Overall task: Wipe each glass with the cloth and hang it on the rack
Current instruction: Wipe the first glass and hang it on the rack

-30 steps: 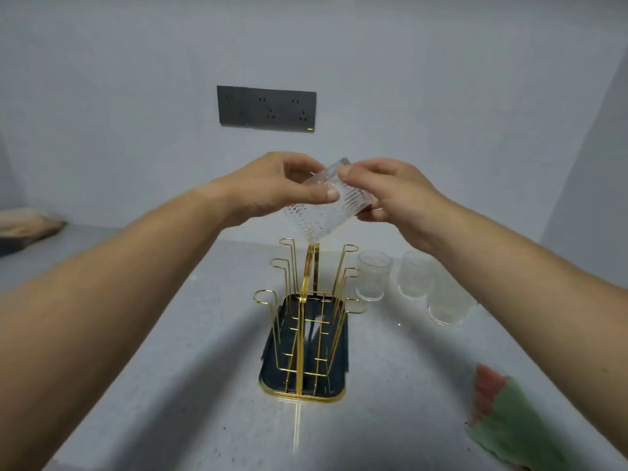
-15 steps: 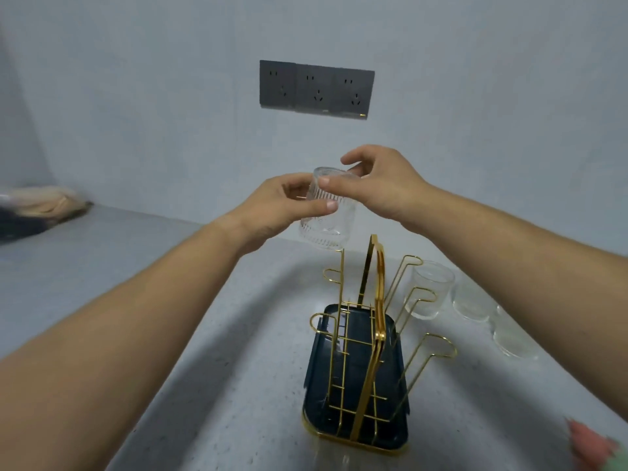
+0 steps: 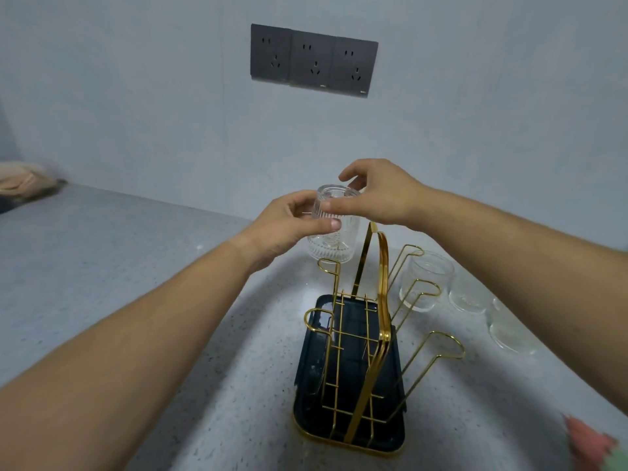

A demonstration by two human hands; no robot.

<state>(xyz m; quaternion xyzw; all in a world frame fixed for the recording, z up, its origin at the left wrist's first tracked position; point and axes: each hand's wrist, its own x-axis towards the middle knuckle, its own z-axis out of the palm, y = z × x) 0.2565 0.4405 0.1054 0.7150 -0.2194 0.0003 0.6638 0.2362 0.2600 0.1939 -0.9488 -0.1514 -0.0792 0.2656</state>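
Observation:
A ribbed clear glass (image 3: 334, 237) hangs upside down just above the far left prong of the gold wire rack (image 3: 368, 334), its mouth close to the prong's loop. My left hand (image 3: 289, 226) grips its side with thumb and fingers. My right hand (image 3: 377, 192) pinches its upturned base from the right. The rack stands in a dark tray (image 3: 309, 385) and no glass hangs on its prongs. Three more glasses (image 3: 428, 283) stand on the counter right of the rack. The red and green cloth (image 3: 598, 447) lies at the bottom right corner, partly cut off.
A grey speckled counter (image 3: 136, 266) runs to a pale wall bearing a dark socket panel (image 3: 312, 61). A beige bundle (image 3: 23, 181) lies at the far left edge of the counter.
Both hands have turned the glass from tilted to upside down and lowered it toward the rack's far left prong. The view has shifted, so the rack sits further right.

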